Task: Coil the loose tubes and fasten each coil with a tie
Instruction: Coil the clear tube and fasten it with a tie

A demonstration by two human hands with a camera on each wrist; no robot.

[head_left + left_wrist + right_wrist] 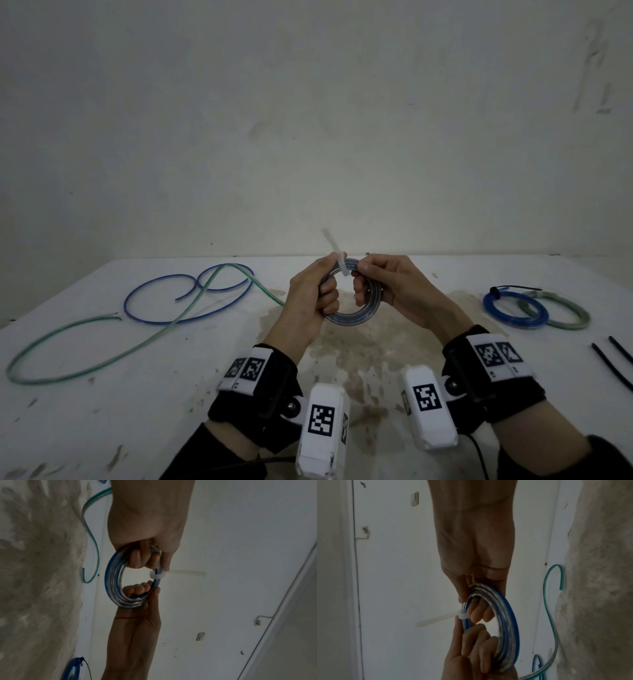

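I hold a coil of clear tube with a blue stripe [359,313] upright above the middle of the table. My left hand [320,294] grips its left side, fingers curled through the ring [113,581]. Gripping the right side is my right hand [368,284], whose thumb and fingers pinch the strands [508,622] just beside the tie. A white zip tie [342,265] is looped round the top of the coil, its tail pointing up and left. The tie's loop [157,575] and head [462,617] sit between the two thumbs.
A loose blue tube [154,308] and a loose green tube [102,346] lie on the left of the white table [137,411]. At the right lie a blue coil [513,310] with a black tie and a green coil [568,317]. Two black ties [613,366] lie near the right edge.
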